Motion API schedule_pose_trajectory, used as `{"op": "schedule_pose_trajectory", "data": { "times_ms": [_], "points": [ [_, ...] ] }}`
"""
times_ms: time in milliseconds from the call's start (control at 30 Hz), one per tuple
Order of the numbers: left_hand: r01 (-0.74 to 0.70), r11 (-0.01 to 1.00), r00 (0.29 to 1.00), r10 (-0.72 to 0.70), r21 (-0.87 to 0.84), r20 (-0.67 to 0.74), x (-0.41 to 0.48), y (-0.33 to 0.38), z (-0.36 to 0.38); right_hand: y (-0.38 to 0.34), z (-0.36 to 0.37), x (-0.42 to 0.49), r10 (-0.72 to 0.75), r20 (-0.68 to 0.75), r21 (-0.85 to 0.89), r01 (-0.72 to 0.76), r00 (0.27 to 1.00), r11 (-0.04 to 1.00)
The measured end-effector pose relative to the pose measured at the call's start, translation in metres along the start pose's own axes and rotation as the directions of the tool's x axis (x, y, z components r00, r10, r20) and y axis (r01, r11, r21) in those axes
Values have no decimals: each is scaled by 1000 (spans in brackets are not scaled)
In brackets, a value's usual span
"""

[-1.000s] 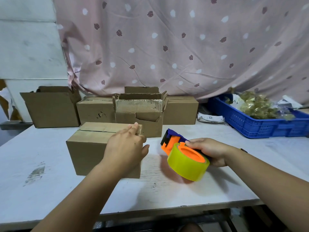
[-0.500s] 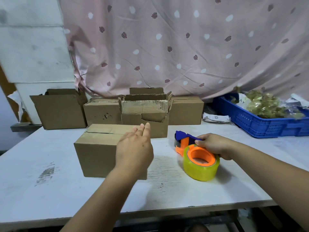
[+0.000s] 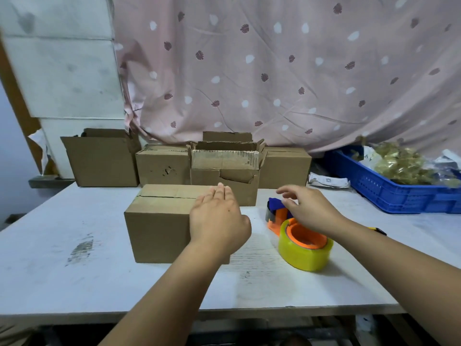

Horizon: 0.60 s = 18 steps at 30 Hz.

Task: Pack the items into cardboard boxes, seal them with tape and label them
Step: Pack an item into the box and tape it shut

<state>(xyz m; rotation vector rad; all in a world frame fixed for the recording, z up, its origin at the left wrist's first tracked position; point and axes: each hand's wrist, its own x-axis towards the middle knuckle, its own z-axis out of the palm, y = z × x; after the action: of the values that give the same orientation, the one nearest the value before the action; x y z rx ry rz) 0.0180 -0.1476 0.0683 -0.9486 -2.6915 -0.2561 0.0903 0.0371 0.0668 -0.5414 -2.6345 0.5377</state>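
Our left hand point(image 3: 219, 221) is flat, fingers together, at the right end of the box point(image 3: 159, 223). Our right hand point(image 3: 311, 211) hangs loosely spread over the tape dispenser point(image 3: 305, 250), gripping nothing. The dispenser lies on the table point(image 3: 74, 270) just beside the box.

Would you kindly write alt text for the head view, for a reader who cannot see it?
A person's open left hand is at the right end of a closed cardboard box on a white table, while the open right hand is above a tape dispenser lying beside it. More boxes and a blue crate stand at the back.
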Motion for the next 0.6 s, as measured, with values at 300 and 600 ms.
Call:
{"op": "schedule_pose_trajectory", "data": {
  "times_ms": [300,600],
  "points": [
    [-153,953,819,-26,-262,-573,-18,-52,-4,-79,51,-29,-46,-56,599,71,997,797],
    [190,360,797,-600,-913,-70,-18,-136,6,-113,87,-36,62,5,773,-43,998,633]
  ]
}}
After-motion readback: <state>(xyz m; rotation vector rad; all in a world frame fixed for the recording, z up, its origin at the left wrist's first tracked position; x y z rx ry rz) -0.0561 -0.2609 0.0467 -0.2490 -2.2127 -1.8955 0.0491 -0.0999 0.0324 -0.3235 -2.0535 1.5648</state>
